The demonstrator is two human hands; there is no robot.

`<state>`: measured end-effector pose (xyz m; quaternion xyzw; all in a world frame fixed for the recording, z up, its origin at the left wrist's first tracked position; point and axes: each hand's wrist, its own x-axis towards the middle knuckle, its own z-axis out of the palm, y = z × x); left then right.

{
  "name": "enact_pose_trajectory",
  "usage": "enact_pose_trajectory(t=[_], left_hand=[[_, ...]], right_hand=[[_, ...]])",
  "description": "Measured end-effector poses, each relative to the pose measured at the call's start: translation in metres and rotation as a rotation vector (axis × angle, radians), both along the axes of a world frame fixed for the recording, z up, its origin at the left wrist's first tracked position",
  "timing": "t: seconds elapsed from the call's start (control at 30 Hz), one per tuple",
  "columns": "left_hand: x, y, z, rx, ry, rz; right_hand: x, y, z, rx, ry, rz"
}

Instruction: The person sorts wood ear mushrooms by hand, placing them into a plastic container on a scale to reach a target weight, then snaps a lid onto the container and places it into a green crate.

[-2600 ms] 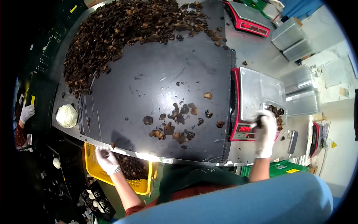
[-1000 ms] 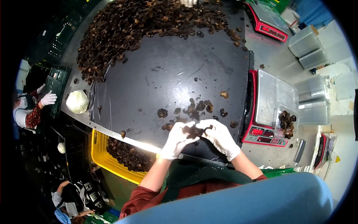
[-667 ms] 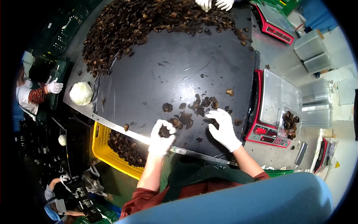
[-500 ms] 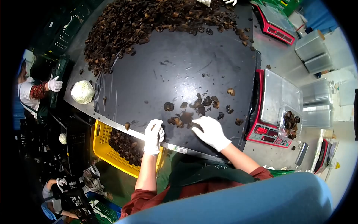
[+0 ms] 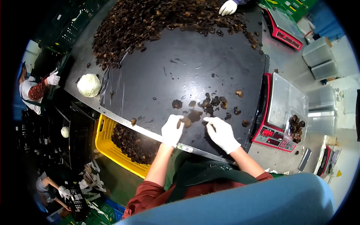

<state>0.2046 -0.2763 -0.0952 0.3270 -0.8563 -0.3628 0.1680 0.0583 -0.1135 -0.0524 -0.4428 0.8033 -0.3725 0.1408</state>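
Note:
Both of my hands wear white gloves at the near side of a dark-covered table. My left hand (image 5: pixel 173 131) is curled, its fingertips closed on a brown wood ear mushroom (image 5: pixel 186 121). To its right, my right hand (image 5: pixel 222 135) has thumb and index finger apart and appears to hold nothing. Between and just beyond the hands lies a small scatter of dark wood ear mushrooms (image 5: pixel 210 103), with a flat brown piece (image 5: pixel 194 115) close to both hands' fingertips.
A large mushroom heap (image 5: pixel 161 18) covers the far side, where another person's gloved hand (image 5: pixel 228 7) rests. A yellow crate (image 5: pixel 123 159) of mushrooms sits below the table edge. At right, a red scale (image 5: pixel 275 137) bears a clear box with mushrooms (image 5: pixel 296 127). A netted white ball (image 5: pixel 89 85) stands left.
My left hand has moved right, from the table edge above the yellow crate to the scattered mushrooms. My right hand stays near them. The whole view has shifted slightly; the other person's hand shows more.

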Motion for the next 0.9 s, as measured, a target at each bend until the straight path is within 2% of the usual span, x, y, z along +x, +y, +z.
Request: enact_pose_trajectory(t=[0.13,0.2,0.33,0.4,0.47,0.53,0.57,0.63,0.7,0.77,0.8,0.83,0.9], left_hand=[[0.009,0.001,-0.009,-0.027,0.084,0.015],[0.016,0.001,-0.011,-0.048,0.077,0.023],[0.029,-0.002,-0.008,-0.174,0.000,0.045],[0.032,-0.002,-0.006,-0.144,-0.030,0.071],[0.035,-0.003,-0.008,-0.186,0.047,0.099],[0.035,-0.006,-0.006,-0.257,0.125,0.112],[0.035,-0.006,-0.003,-0.215,0.112,0.123],[0.034,-0.013,-0.009,-0.283,0.092,0.032],[0.033,-0.017,-0.010,-0.269,0.015,-0.017],[0.032,-0.020,-0.019,-0.084,0.122,0.044],[0.030,-0.021,-0.021,0.007,0.178,0.071],[0.031,-0.019,-0.021,0.095,0.203,0.100],[0.025,-0.009,0.009,0.671,0.278,0.166]], right_hand=[[0.022,-0.026,-0.006,0.073,0.084,0.191],[0.032,-0.038,-0.023,0.204,0.200,0.256],[0.031,-0.041,-0.046,0.134,0.291,0.446],[0.032,-0.038,-0.037,0.091,0.162,0.415],[0.036,-0.037,-0.030,0.031,0.057,0.320],[0.038,-0.036,-0.018,0.079,0.109,0.438],[0.042,-0.036,-0.020,0.105,0.167,0.487],[0.046,-0.037,-0.033,0.190,0.186,0.551],[0.042,-0.038,-0.039,0.084,-0.059,0.437],[0.035,-0.040,-0.041,-0.088,-0.285,0.340],[0.029,-0.038,-0.025,-0.010,-0.530,0.280],[0.026,-0.035,-0.032,-0.040,-0.816,0.218],[0.019,-0.026,-0.033,-0.189,-1.415,0.083]])
